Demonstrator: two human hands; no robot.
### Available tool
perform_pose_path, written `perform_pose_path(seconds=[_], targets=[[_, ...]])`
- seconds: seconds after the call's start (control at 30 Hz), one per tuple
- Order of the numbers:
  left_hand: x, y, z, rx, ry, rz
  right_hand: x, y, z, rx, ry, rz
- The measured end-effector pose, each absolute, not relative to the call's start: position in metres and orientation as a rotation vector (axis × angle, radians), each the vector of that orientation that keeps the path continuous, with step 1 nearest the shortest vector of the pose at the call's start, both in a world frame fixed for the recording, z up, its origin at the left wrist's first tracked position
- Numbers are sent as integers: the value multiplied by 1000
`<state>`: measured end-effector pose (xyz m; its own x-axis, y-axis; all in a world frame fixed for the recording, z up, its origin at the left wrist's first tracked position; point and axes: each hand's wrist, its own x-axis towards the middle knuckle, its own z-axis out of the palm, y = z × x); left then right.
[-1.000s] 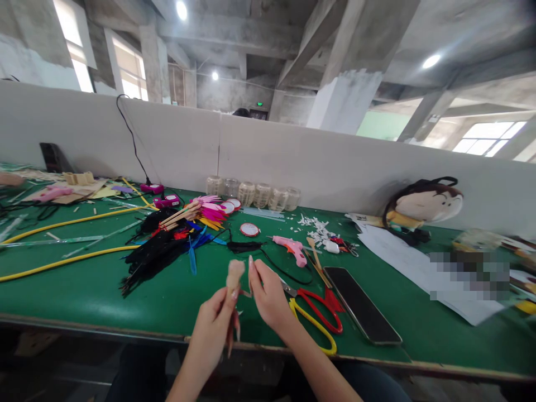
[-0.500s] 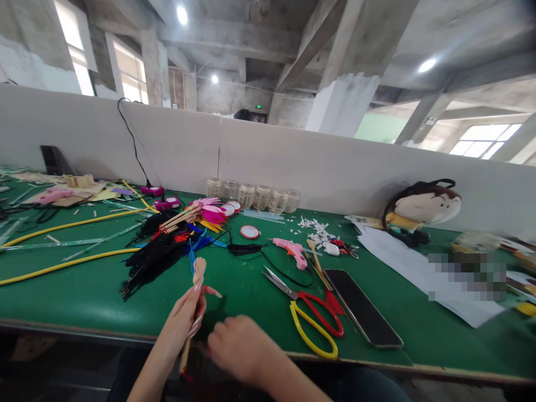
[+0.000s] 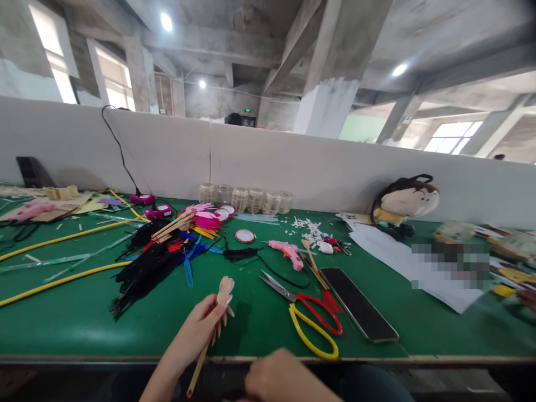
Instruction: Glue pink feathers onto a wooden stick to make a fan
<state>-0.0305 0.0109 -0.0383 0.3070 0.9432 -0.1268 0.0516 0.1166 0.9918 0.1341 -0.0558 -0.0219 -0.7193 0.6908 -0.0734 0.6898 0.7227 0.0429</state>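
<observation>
My left hand (image 3: pixel 209 315) is closed around a thin wooden stick (image 3: pixel 198 368). Its wider, pale end (image 3: pixel 225 289) sticks up above my thumb, and the lower end, dark reddish at the tip, slants down past the table edge. My right hand (image 3: pixel 274 374) is low at the front edge, blurred, with its fingers hidden from view; it is apart from the stick. Scissors (image 3: pixel 299 312) with one red and one yellow handle lie half open to the right of my left hand. Beyond them is a pink glue gun (image 3: pixel 288 253).
A phone (image 3: pixel 360 304) lies right of the scissors. Black, pink and blue feathery pieces (image 3: pixel 167 245) are heaped to the left. Several clear jars (image 3: pixel 255 200) stand along the white partition (image 3: pixel 326 162). White scraps (image 3: pixel 310 230), paper sheets (image 3: pixel 402 262) and a plush bag (image 3: pixel 404 202) are farther right.
My left hand has moved right with the stick, which now tilts more. My right hand has dropped lower and to the right, away from the stick. The view has shifted slightly.
</observation>
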Motion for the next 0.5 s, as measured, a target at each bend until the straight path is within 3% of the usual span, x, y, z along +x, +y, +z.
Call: perform_pose_path(seconds=[0.17,0.5], targets=[[-21,14,-25,1778,1314,784,193,-22,52,2099,2570,-2],[2,32,-28,2367,1848,592,288,31,42,2716,1513,-9]])
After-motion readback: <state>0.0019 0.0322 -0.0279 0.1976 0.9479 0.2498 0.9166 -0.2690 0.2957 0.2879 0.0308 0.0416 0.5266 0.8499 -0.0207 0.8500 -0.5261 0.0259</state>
